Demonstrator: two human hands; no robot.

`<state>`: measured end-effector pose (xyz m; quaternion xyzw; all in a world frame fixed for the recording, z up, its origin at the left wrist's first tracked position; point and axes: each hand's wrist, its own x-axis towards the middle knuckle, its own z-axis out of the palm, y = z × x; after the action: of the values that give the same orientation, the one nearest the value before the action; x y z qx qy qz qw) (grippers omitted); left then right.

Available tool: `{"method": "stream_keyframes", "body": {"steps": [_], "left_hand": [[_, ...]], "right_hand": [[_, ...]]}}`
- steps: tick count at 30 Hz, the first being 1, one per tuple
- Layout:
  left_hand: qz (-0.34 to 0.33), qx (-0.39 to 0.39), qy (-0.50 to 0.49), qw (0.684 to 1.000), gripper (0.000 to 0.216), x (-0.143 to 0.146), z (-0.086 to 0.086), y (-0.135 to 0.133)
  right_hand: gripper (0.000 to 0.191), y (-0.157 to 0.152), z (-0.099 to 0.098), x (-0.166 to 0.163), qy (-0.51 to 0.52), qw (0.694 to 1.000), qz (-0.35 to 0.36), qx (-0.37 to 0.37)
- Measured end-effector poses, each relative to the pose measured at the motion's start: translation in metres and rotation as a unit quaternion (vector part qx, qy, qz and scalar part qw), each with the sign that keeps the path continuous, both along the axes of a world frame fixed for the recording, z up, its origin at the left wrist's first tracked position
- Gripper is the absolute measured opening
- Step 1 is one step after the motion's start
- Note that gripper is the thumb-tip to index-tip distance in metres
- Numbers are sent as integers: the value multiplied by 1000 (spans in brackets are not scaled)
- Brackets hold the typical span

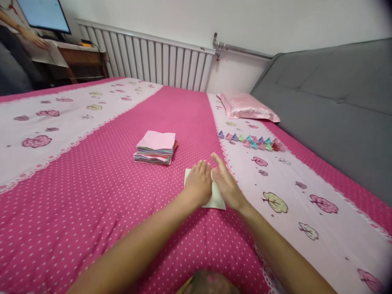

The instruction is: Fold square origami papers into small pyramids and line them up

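Pale-green paper sheet lies at five o'clock from the view's centre, on a polka-dot bedspread. The left hand, fingers together, covers its middle; the right hand slants alongside, digits extended, partly spread. Even palm pressure should keep the sheet steady.

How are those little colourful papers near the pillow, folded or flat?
Folded: the little papers rise into pointed shapes on the bed.
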<state>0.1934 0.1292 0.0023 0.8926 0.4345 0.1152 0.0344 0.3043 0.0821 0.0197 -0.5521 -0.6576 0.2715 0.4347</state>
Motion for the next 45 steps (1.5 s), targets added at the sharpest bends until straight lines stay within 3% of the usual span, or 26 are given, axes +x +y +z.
{"method": "stream_keyframes", "body": {"steps": [4,8,15,24,27,30,33,35,38,40,45], "left_hand": [[-21,-26,78,996,64,9,-47,0],[-67,-32,58,996,63,-4,-58,3],[-59,-83,51,994,62,-13,-48,9],[-77,-190,95,974,125,-47,-26,29],[-70,-206,116,969,132,-59,-22,36],[-76,-205,118,969,130,-66,-22,39],[-80,-202,106,970,127,-66,-22,39],[-79,-206,108,969,125,-64,-23,38],[-75,-203,106,971,122,-63,-25,38],[-77,-194,93,974,119,-64,-27,38],[-81,-182,86,976,117,-65,-28,39]], "right_hand": [[65,15,-50,-13,-98,992,63,-53],[63,19,-79,1,-186,977,69,-81],[65,18,-72,12,-290,952,25,-93],[74,19,-77,23,-356,923,-95,-116],[74,23,-76,31,-337,920,-159,-119],[70,24,-64,31,-298,932,-196,-58],[65,19,-48,14,-272,954,-123,33],[64,14,-44,-2,-270,962,-22,32],[62,11,-51,-19,-298,946,128,3],[62,11,-58,-22,-317,937,143,-23],[69,13,-65,-15,-343,933,79,-75]]}}
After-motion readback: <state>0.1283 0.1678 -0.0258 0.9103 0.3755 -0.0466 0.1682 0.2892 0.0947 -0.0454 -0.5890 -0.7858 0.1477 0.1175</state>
